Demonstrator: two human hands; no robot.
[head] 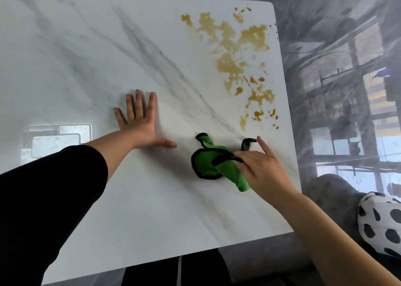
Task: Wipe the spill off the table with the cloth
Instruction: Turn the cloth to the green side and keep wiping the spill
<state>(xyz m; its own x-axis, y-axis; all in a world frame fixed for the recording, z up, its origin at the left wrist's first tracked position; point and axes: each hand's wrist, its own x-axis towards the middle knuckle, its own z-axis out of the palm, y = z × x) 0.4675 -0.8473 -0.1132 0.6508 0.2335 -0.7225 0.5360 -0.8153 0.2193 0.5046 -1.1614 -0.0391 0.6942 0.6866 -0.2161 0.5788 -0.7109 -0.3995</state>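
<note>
Right hand (263,169) has the green cloth (213,165) bunched on the table (86,47), its grip loosely closed on one end, index finger lifted. Left hand (141,123) lies flat and open, holding nothing, bracing the table. Brown spill (234,47) sits untouched, ahead and to the right of the cloth, running close along the table's right edge. Judgement: flatten the cloth under the palm first; stroke inward, away from that edge, so liquid does not run off. Table left of the spill is bare.
</note>
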